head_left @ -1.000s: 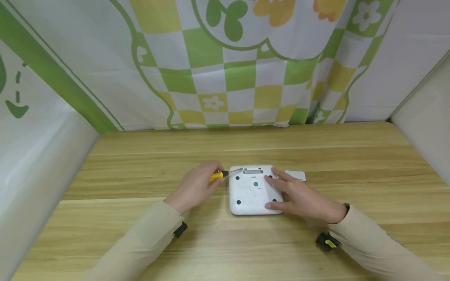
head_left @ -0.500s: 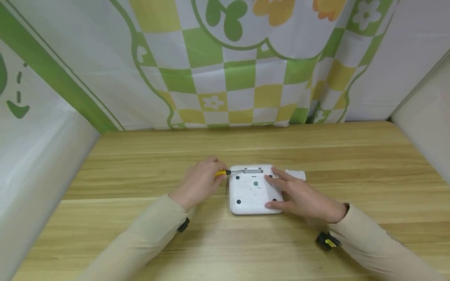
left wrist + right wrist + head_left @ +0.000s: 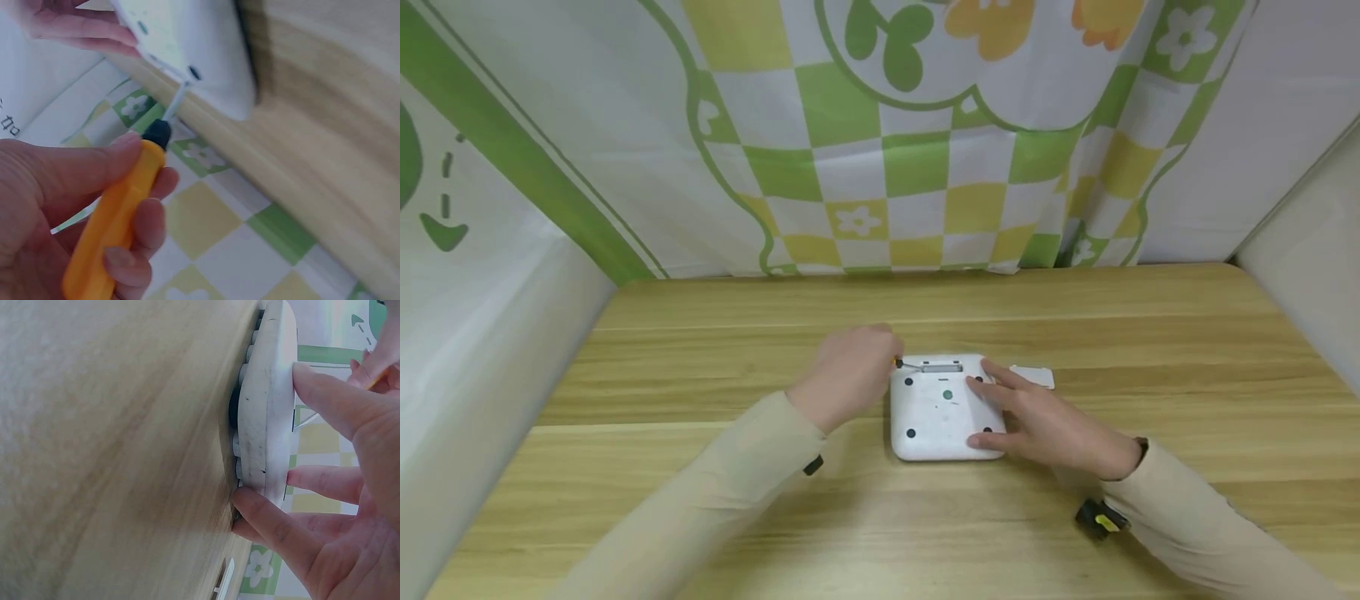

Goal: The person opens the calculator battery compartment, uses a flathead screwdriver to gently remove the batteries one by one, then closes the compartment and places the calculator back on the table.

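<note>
A white calculator lies face down on the table, its dark round feet upward; in the right wrist view, keys show along its underside. Near its far edge is an uncovered narrow slot. My left hand grips a screwdriver with a yellow-orange handle and black collar, fingers curled round the handle. Its metal shaft reaches to the slot's left end. My right hand holds the calculator's right side, thumb and one finger on the upturned back, other fingers at the side edge.
A small flat white cover lies on the wooden table just past the right hand. Behind the table hangs a green, yellow and white checked curtain. White walls of sheeting stand at left and right.
My left hand has moved right and slightly away from me, turning so its back covers most of the screwdriver handle. The shaft's tip has come to the slot's left end. The right hand stays put.
</note>
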`<state>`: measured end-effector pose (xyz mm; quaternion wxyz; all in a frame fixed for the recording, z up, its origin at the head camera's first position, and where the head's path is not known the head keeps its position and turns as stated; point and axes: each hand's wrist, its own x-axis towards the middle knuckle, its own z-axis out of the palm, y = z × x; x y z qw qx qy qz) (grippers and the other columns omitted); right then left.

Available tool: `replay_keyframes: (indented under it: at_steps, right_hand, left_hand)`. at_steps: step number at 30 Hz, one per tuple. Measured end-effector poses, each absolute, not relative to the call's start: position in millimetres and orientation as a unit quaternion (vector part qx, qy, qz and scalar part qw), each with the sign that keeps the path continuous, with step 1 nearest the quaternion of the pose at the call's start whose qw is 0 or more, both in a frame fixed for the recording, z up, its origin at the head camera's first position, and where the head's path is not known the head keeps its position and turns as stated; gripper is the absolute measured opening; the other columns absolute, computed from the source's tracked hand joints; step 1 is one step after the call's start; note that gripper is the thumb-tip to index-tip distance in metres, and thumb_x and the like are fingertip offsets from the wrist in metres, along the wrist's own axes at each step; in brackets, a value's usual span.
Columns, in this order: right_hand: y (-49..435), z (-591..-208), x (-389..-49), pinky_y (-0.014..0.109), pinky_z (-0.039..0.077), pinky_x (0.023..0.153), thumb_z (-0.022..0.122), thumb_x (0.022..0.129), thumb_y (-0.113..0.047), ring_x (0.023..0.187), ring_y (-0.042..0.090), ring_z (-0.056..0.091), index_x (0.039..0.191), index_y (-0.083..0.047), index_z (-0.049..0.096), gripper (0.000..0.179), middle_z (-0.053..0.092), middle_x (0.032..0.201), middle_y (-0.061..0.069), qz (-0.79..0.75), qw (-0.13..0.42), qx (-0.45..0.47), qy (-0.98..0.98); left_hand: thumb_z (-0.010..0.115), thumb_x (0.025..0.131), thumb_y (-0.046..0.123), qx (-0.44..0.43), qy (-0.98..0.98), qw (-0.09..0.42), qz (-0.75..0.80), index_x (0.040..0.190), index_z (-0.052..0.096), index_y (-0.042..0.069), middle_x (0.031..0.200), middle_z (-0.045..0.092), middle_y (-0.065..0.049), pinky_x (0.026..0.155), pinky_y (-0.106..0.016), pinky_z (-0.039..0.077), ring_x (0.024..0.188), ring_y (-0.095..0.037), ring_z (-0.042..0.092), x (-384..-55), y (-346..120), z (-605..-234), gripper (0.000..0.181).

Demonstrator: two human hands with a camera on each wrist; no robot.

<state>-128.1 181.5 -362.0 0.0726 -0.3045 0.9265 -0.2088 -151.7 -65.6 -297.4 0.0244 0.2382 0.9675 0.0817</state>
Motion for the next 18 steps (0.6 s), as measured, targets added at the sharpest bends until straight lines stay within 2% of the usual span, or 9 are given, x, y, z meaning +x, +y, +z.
replay_keyframes:
  at_steps: [5,9,14,16,18]
  right_hand:
    - [182,-363,-127,0.051,0.042,0.101,0.068,0.085,-0.044,0.132,0.042,0.041,0.140,0.000,0.045,0.074,0.032,0.149,0.029,-0.213,0.066,-0.308,0.925]
    - [182,-364,-127,0.051,0.042,0.101,0.069,0.085,-0.044,0.132,0.042,0.041,0.140,-0.001,0.045,0.074,0.032,0.149,0.028,-0.214,0.064,-0.307,0.925]
    - [182,-363,-128,0.050,0.043,0.100,0.069,0.085,-0.043,0.131,0.041,0.043,0.140,-0.001,0.046,0.073,0.032,0.149,0.028,-0.212,0.066,-0.308,0.925]
    - [181,-362,-128,0.050,0.044,0.099,0.069,0.085,-0.043,0.131,0.041,0.044,0.140,-0.001,0.047,0.073,0.033,0.149,0.028,-0.213,0.066,-0.309,0.925]
    - [181,-362,-128,0.050,0.044,0.099,0.069,0.085,-0.043,0.130,0.041,0.044,0.140,0.000,0.046,0.073,0.032,0.149,0.028,-0.211,0.066,-0.309,0.925]
  left_hand:
    - [0.054,0.088,-0.005,0.244,0.967,0.054,0.038,0.081,0.067,0.010,0.083,0.064,-0.003,0.057,-0.031,0.048,0.069,-0.016,0.053,-155,-50,-285,0.021]
    - [0.058,0.085,-0.005,0.263,0.964,0.049,-0.008,0.080,0.066,0.010,0.084,0.065,-0.004,0.058,-0.032,0.050,0.068,-0.016,0.054,-158,-39,-278,0.017]
    - [0.060,0.081,-0.007,0.277,0.959,0.044,-0.033,0.081,0.065,0.010,0.079,0.063,-0.003,0.053,-0.026,0.046,0.063,-0.013,0.049,-163,-35,-276,0.017]
    - [0.060,0.080,-0.008,0.277,0.959,0.053,-0.032,0.082,0.065,0.010,0.084,0.065,-0.004,0.056,-0.027,0.047,0.066,-0.014,0.051,-164,-37,-276,0.018]
    - [0.060,0.081,-0.007,0.275,0.959,0.065,-0.024,0.086,0.065,0.010,0.097,0.067,-0.007,0.063,-0.030,0.049,0.074,-0.017,0.055,-164,-41,-278,0.018]
